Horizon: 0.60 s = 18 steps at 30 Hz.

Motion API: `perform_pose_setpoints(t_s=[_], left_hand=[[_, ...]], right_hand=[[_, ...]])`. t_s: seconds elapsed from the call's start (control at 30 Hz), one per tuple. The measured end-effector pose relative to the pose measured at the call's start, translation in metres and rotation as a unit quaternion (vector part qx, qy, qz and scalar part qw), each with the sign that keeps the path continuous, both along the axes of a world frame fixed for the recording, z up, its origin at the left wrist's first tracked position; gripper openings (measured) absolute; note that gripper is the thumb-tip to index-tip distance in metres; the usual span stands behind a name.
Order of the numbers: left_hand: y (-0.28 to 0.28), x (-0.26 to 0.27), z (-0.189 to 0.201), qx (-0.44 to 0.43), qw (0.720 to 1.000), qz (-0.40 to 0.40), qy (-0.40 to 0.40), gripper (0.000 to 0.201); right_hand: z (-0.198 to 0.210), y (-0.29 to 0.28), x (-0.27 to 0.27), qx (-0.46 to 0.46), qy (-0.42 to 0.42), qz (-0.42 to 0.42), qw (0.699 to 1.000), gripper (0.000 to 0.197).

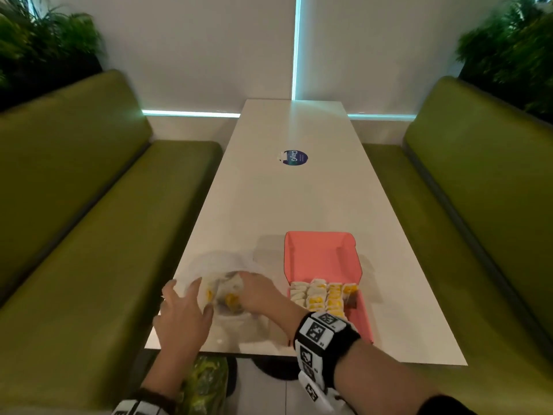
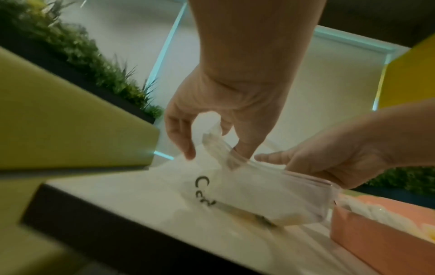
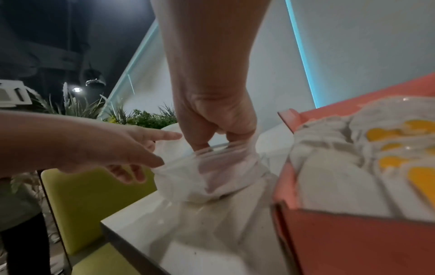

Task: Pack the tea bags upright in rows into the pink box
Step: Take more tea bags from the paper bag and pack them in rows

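Note:
A clear plastic bag (image 1: 227, 283) lies on the white table (image 1: 299, 205) near its front edge, with loose yellow-tagged tea bags (image 1: 231, 301) inside. My left hand (image 1: 182, 310) grips the bag's rim on the left side, and the plastic (image 2: 270, 195) passes between its thumb and fingers. My right hand (image 1: 260, 295) reaches into the bag's mouth; its fingers (image 3: 212, 160) show blurred through the plastic, so what they hold is hidden. To the right lies the open pink box (image 1: 323, 256), with several rows of tea bags (image 1: 323, 298) standing upright at its near end.
Green padded benches (image 1: 89, 235) run along both sides of the long table. A round blue sticker (image 1: 295, 157) marks the table's middle. A green packet (image 1: 206, 381) shows below the front edge. The pink box wall (image 3: 353, 241) stands close to my right wrist.

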<state>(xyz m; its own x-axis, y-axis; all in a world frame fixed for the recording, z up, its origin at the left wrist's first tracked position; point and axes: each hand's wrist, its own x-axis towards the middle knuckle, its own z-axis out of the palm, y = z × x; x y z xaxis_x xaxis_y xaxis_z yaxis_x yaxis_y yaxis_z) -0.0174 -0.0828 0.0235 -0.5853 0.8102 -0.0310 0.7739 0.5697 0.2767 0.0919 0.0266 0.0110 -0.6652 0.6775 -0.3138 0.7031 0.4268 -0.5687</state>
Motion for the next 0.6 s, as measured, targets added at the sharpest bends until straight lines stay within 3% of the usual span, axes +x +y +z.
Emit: perform_pose_setpoints(t_s=[0.2,0.33,0.47,0.53,0.6], left_hand=[[0.020,-0.007,0.003,-0.060,0.989,-0.049,-0.127,0.081],[0.016,-0.006,0.004,-0.042,0.981,-0.104,-0.156,0.085],[0.007,-0.001,0.008,-0.059,0.979,-0.109,-0.161,0.083],[0.003,-0.001,0.008,-0.052,0.980,-0.096,-0.166,0.081],[0.001,-0.002,0.009,-0.051,0.984,-0.079,-0.152,0.078]], right_hand=[[-0.015,0.005,-0.007,0.022,-0.037,-0.064,0.997,0.042],[-0.007,-0.005,-0.015,0.127,-0.109,0.050,0.985,0.057],[-0.020,-0.010,-0.020,0.079,-0.183,0.162,0.966,0.063],[-0.026,-0.013,-0.018,0.079,-0.175,0.171,0.966,0.062],[-0.023,-0.015,-0.014,0.089,-0.126,0.163,0.974,0.047]])
